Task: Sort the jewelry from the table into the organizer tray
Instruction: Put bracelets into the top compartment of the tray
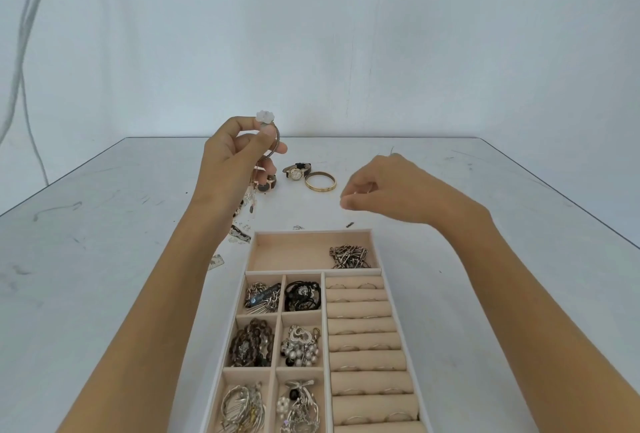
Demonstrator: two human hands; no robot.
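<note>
Left hand [239,152] pinches a mesh bangle [273,141] up high at 11 o'clock, probably to inspect it; right hand [391,190] hovers, fingertips together, holding nothing visible. Tray [313,233] sits at 6 o'clock.

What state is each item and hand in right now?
Left hand: raised, fingers pinching a bangle.
Bangle: held in the air, white flower charm on top.
Right hand: hovering beyond the tray, fingertips pinched together; nothing visible in them.
Watch: lying on the table, unsorted.
Gold bangle: flat on the table, unsorted.
Organizer tray: open, the wide far compartment mostly bare.
</note>
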